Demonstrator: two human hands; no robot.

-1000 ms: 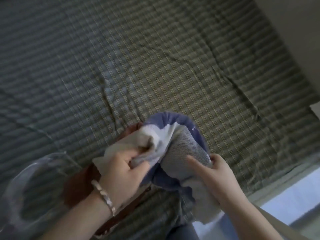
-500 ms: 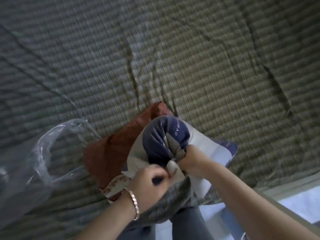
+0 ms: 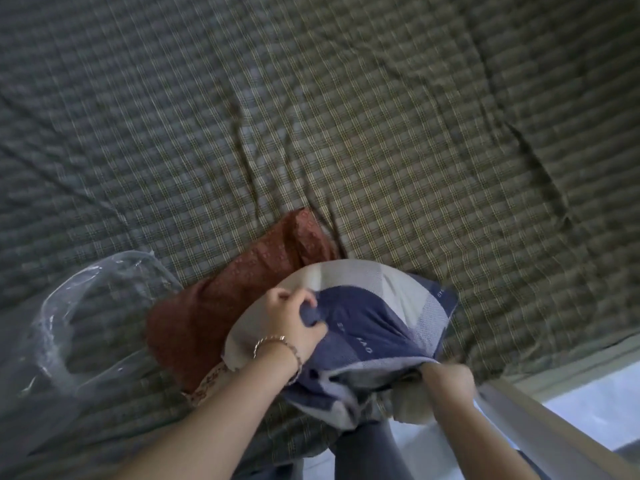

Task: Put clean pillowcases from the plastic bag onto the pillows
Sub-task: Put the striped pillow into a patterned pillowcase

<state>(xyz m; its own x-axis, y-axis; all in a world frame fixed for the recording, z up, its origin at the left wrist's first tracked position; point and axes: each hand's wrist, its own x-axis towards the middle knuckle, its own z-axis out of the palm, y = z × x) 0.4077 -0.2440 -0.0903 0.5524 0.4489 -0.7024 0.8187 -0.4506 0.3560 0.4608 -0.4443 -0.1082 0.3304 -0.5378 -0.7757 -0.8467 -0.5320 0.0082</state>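
Pillowcase (image 3: pixel 384 320), long axis left-right, gripped by left hand (image 3: pixel 294 323) and right hand (image 3: pixel 448 384)

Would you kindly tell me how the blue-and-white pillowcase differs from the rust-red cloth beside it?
The blue-and-white pillowcase is colour-blocked with lettering; the rust-red cloth bears a fine dotted print. The left hand and right hand grip the pillowcase; the cloth lies unheld, partly under it. Both are soft fabric on the checked bedspread.

Navy-and-white pillowcase (image 3: pixel 377 323) (lettered), rust dotted pillow (image 3: pixel 242 289), green plaid sheet (image 3: pixel 346 116).
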